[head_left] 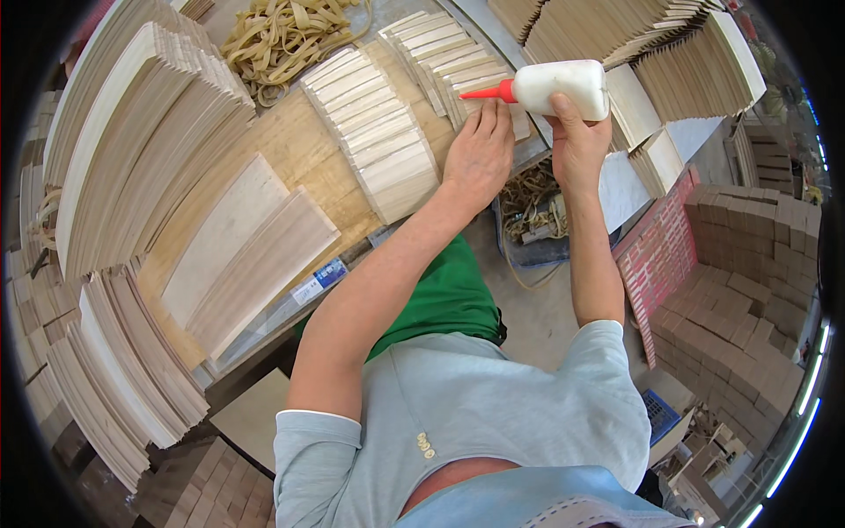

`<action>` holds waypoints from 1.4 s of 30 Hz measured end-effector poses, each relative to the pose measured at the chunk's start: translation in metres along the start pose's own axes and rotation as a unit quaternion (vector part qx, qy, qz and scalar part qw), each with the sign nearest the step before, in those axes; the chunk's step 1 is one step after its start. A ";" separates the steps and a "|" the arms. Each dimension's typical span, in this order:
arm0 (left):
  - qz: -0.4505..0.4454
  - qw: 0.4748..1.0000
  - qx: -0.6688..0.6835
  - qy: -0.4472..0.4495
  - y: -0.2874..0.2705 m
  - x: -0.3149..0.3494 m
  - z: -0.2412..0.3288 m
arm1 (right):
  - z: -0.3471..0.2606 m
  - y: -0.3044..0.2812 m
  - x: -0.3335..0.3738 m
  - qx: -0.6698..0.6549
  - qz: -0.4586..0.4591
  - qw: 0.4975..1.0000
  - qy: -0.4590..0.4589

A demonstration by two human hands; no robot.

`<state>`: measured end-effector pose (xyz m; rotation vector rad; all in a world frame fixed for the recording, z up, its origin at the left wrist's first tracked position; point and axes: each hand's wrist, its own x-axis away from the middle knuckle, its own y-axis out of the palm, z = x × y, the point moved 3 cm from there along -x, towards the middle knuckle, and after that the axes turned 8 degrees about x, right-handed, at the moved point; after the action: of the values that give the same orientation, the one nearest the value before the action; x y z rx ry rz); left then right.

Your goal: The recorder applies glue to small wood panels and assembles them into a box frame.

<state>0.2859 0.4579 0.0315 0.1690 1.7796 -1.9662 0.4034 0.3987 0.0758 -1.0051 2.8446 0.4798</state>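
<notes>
Bottle (572, 86), white with a red nozzle (493, 91), is in the right hand (581, 145), lying nearly level. The right hand is closed around it, thumb on the near side, the other fingers mostly hidden. The nozzle points leftward from that hand, its tip just past the left fingertips and over the strips (458, 66); whether it touches the wood, I cannot tell.

The left hand (480, 154) rests palm down, its fingers held side by side, tips at the near end of those strips. I cannot tell whether it pinches one. Just left of this hand lies a second row (374, 128) of pale strips, set edge to edge on the table (295, 132). Beyond that row, farther from the hand, is a heap of tan bands (282, 40).

Well to the left of the left hand are some flat panels (251, 255), and past them a tall stack (154, 141) of curved boards. Below the two hands, between the forearms, sits a bin (537, 251) with more bands in it. To the right of the right hand stand stacked boards (700, 75); farther right and lower are piled blocks (739, 308).
</notes>
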 end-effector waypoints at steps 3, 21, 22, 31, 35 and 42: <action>0.007 1.000 0.003 0.001 -0.002 0.000 0.000 | -0.002 -0.002 -0.002 0.019 -0.004 1.000 -0.014; -0.004 0.999 0.032 -0.003 -0.002 0.001 0.002 | -0.048 -0.005 0.000 0.346 0.026 0.919 -0.187; -0.007 0.999 0.040 -0.012 -0.001 0.002 0.001 | -0.054 -0.005 0.003 0.348 0.029 0.917 -0.191; 0.074 0.991 0.112 -0.011 -0.019 0.013 -0.001 | -0.085 0.037 -0.002 -0.027 -0.038 0.998 -0.030; 0.095 0.966 0.239 0.003 -0.052 0.049 0.010 | -0.079 0.076 -0.019 -0.109 -0.092 0.989 0.033; -0.048 0.839 0.490 -0.230 -0.115 0.221 0.002 | -0.062 0.169 -0.043 0.214 -0.316 0.919 0.099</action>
<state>0.0437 0.4026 0.0475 -0.0740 0.3784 -2.5325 0.3330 0.5290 0.1866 -1.8132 2.3770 -0.3054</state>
